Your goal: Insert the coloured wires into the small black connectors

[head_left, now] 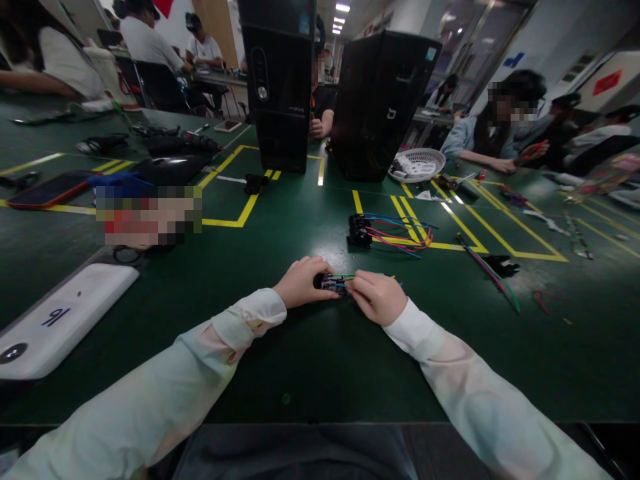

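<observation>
My left hand (303, 283) is closed around the edge of a small black connector block (325, 283) low over the green table. Thumb and fingers grip it from both sides. My right hand (379, 295) pinches at coloured wires (343, 276), green, yellow and blue, that run from the block; its fingertips partly hide them. Beyond my hands lies a black connector (359, 231) with a loose bundle of blue, red and pink wires (400, 235) fanning to the right. Further right rests another bundle of blue, pink and green wires (493, 273), beside a small black piece (502, 265).
Two tall black computer towers (283, 87) stand at the table's middle. A white basket (425, 162) holds small parts behind them. Left are a white device (65, 320) marked 16, a phone (53, 189) and dark tools. Yellow tape marks the green table (280, 373). People sit around.
</observation>
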Motion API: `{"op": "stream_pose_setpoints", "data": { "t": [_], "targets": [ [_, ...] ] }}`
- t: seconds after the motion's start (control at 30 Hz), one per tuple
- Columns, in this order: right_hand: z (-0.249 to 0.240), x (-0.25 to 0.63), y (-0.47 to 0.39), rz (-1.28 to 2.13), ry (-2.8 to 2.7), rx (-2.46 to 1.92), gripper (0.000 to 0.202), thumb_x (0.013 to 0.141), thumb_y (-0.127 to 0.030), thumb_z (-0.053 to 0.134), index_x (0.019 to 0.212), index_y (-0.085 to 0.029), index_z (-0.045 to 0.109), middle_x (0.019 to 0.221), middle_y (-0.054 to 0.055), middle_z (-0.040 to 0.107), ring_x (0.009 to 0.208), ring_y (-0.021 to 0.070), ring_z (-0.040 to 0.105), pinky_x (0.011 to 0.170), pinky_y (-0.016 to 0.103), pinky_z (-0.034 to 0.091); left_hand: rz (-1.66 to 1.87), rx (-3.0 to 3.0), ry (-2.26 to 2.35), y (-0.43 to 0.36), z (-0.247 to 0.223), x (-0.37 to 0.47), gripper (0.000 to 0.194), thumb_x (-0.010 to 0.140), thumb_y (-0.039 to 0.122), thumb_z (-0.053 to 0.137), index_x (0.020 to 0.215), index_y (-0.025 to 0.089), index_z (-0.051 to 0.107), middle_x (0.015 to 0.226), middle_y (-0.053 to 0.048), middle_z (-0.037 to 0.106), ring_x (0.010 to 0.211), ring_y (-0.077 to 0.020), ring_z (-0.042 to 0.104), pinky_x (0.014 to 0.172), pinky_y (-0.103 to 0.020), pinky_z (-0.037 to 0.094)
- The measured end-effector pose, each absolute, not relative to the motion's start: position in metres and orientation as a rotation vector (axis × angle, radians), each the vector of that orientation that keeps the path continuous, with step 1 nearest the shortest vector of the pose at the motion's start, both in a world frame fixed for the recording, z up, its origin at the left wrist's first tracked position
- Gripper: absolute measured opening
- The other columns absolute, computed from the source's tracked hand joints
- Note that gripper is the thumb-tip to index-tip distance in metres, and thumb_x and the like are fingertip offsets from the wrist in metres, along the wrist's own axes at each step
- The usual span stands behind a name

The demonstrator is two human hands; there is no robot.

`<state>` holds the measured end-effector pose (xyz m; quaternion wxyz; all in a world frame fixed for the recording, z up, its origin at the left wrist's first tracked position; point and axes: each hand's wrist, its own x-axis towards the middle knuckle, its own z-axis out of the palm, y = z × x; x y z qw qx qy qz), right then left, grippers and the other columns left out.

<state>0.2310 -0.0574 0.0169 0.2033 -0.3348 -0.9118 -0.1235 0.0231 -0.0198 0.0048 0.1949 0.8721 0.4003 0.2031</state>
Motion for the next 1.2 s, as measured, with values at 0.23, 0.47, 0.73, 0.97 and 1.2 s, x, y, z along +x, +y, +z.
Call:
{"op": "stream_pose_setpoints", "data": {
  "t": [0.23,0.47,0.73,0.97,1.2],
  "targets": [
    [0.015,0.229,-0.057,-0.446,-2.489,-1.014,0.024,0.091,-0.027,0.040,0.073,-0.017,0.053,0.068,0.003,0.054,0.065,0.0137,0.043,0.061,0.027,0.026,0.552,2.444,1.117,-0.020,0.005,0.024,0.038,0.069,0.050,0.065,0.094,0.022,0.058,0.096,-0.002,0.057,0.090,-0.0215,0.050,0.076,-0.032,0.036],
    [0.017,0.224,-0.059,-0.544,-2.362,-1.052,0.022,0.090,-0.027,0.044,0.075,-0.017,0.056,0.070,0.003,0.055,0.068,0.0151,0.039,0.063,0.030,0.023,0.526,2.470,1.121,-0.019,0.005,0.025,0.039,0.069,0.051,0.064,0.095,0.022,0.057,0.097,-0.002,0.056,0.090,-0.0218,0.050,0.075,-0.032,0.036],
    [0.021,0.231,-0.055,-0.396,-2.616,-0.836,0.026,0.091,-0.020,0.038,0.071,-0.017,0.054,0.067,0.003,0.050,0.065,0.0149,0.036,0.062,0.027,0.026,0.520,2.448,1.119,-0.020,0.009,0.024,0.037,0.069,0.048,0.065,0.094,0.022,0.058,0.095,-0.002,0.057,0.089,-0.0212,0.050,0.075,-0.032,0.036],
    [0.026,0.232,-0.058,-0.367,-2.689,-0.814,0.024,0.090,-0.019,0.037,0.074,-0.017,0.055,0.068,0.003,0.052,0.067,0.0150,0.038,0.061,0.027,0.027,0.525,2.442,1.113,-0.019,0.007,0.024,0.037,0.069,0.049,0.065,0.094,0.022,0.059,0.096,-0.001,0.057,0.089,-0.0208,0.050,0.077,-0.032,0.036],
    [0.020,0.227,-0.062,-0.541,-2.481,-0.995,0.023,0.091,-0.024,0.040,0.076,-0.018,0.056,0.068,0.003,0.054,0.065,0.0145,0.041,0.060,0.028,0.026,0.524,2.456,1.113,-0.019,0.007,0.025,0.040,0.068,0.052,0.064,0.095,0.022,0.058,0.096,-0.002,0.056,0.090,-0.0214,0.050,0.077,-0.033,0.037]
  ]
}}
